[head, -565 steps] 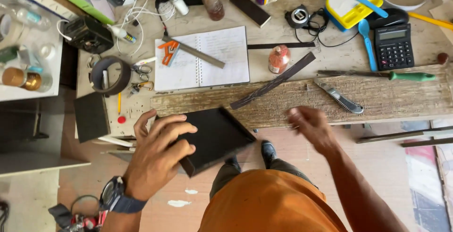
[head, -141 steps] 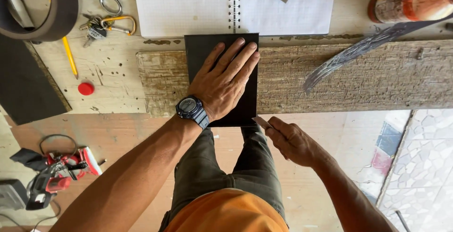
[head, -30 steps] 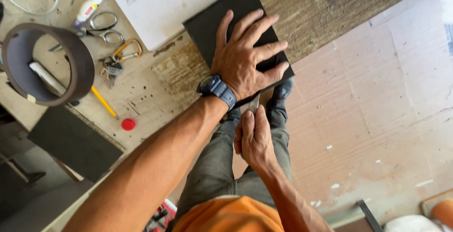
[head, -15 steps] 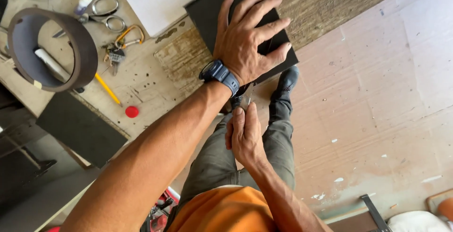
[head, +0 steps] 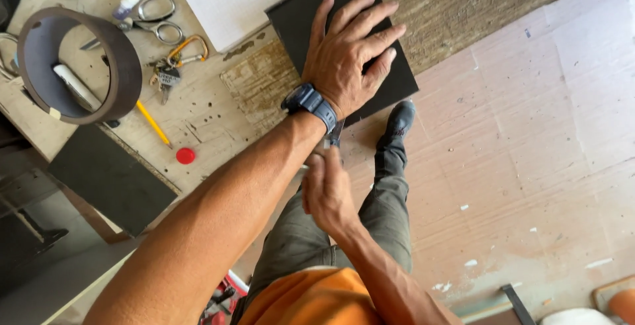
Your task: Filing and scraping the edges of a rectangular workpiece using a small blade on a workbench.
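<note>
A workshop: paint-spattered workbench point(head: 198, 110), scissors point(head: 155, 24), rough plank point(head: 450, 14).

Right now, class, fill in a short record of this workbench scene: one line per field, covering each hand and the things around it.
left hand: left hand pressed flat on black panel
right hand: right hand below the bench edge; what it grips is unclear
support: weathered wooden plank
nearby: pencil, red cap, scissors, keys, tape roll

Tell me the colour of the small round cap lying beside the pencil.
The cap is red, seen in the head view.
</note>
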